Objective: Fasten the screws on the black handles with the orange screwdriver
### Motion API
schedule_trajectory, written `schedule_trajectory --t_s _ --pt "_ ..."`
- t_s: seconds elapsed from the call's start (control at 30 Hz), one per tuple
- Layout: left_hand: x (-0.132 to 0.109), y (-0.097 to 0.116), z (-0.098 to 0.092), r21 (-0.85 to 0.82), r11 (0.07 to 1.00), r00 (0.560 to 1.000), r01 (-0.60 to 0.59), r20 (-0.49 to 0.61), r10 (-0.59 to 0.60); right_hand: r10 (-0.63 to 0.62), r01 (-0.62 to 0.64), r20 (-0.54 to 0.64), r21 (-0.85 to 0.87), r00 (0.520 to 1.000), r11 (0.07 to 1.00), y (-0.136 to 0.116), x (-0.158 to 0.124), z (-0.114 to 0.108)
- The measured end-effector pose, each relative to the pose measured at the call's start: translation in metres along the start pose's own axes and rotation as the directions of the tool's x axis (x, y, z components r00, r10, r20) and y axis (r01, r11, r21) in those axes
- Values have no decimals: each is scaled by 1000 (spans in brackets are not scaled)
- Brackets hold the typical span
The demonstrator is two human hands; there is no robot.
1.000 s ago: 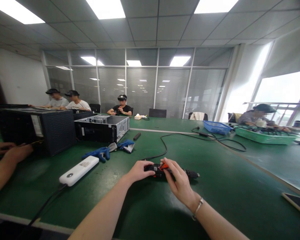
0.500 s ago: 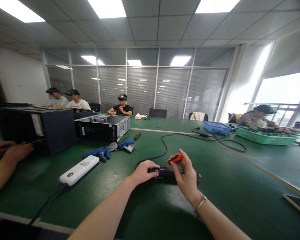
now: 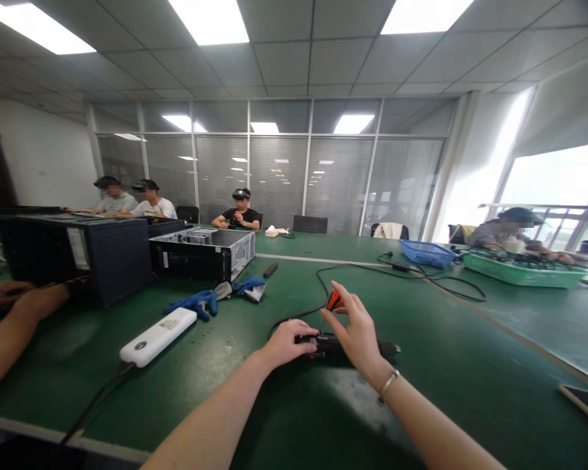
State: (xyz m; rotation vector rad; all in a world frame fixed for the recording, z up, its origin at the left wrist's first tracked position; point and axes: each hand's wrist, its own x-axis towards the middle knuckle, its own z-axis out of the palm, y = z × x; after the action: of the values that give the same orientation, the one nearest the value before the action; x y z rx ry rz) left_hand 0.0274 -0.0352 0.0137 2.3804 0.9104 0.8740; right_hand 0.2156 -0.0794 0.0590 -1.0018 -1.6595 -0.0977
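Work looks partway: the right hand (image 3: pixel 361 329) pinches 1 orange screwdriver (image 3: pixel 334 300) over the black tool (image 3: pixel 331 344), which seems unopened, with the left hand (image 3: pixel 288 343) clamped on its end.

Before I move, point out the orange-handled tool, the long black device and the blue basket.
Orange-handled tool (image 3: pixel 332 300), head view: on its handle.
Long black device (image 3: pixel 333 344), head view: middle of its body.
Blue basket (image 3: pixel 422 256), head view: on its wall.

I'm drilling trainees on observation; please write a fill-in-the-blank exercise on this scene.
The right hand holds a hand tool with a bright ____ handle.
The long tool under the left hand is mostly ____.
The gloves near the white device are mainly ____.
Beside the blue basket stands another basket, coloured ____.
Missing words: orange; black; blue; green.
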Motion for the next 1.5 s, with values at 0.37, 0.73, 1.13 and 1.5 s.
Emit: schedule_trajectory --t_s 0.37,0.73,1.13,1.5 --pt "0 1 0 56 998 1000 8 -12 -8 -6 6 -36 -11 999 1000 -2 6 16" --pt "4 4 0 62 998 1000 -16 -18 17 -32 25 113 62 993 998 14 11 6" --pt "8 3 2 38 998 998 58 -10 -57 52 -83 173 179 984 980 19 17 6" --pt "10 9 -1 -28 997 998 67 7 -66 41 -67 256 91 966 994 22 26 2"
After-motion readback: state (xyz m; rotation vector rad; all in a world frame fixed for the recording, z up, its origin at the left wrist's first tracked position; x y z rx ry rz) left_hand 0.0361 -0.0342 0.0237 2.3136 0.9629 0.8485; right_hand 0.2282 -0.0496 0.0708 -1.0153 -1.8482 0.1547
